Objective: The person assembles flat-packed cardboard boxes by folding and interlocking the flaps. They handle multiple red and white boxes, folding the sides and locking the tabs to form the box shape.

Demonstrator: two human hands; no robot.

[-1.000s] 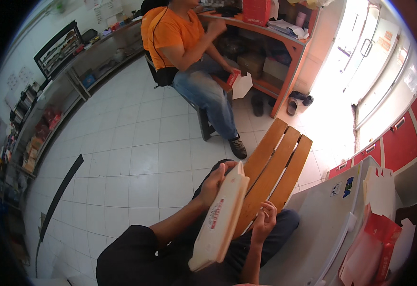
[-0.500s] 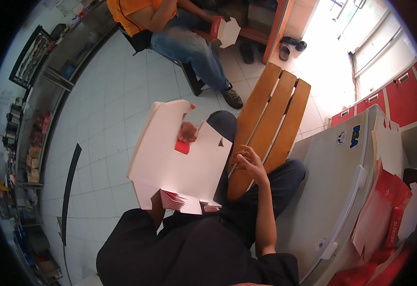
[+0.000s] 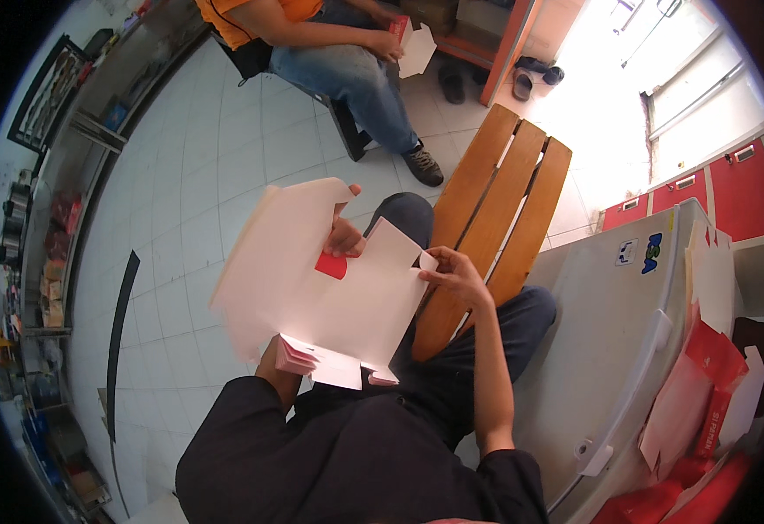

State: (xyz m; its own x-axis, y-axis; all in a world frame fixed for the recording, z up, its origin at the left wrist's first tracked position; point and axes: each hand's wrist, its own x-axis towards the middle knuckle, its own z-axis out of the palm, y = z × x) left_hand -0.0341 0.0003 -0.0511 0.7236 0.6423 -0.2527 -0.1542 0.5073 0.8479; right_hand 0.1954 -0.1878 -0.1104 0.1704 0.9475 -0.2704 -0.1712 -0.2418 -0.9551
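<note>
Pale floor tiles fill the background behind a flat white cardboard box blank [image 3: 312, 288] at mid-frame, held over the person's lap. Half a second ago it sat much the same; a second ago it was edge-on, so it has been swung open, its inner face now showing. The left hand [image 3: 344, 236] pinches its top edge beside a red patch; the right hand [image 3: 456, 275] pinches a tab on the right. Right of them stands a slatted wooden bench [image 3: 495, 218]; at upper frame another seated person [image 3: 329, 44] folds a similar blank.
</note>
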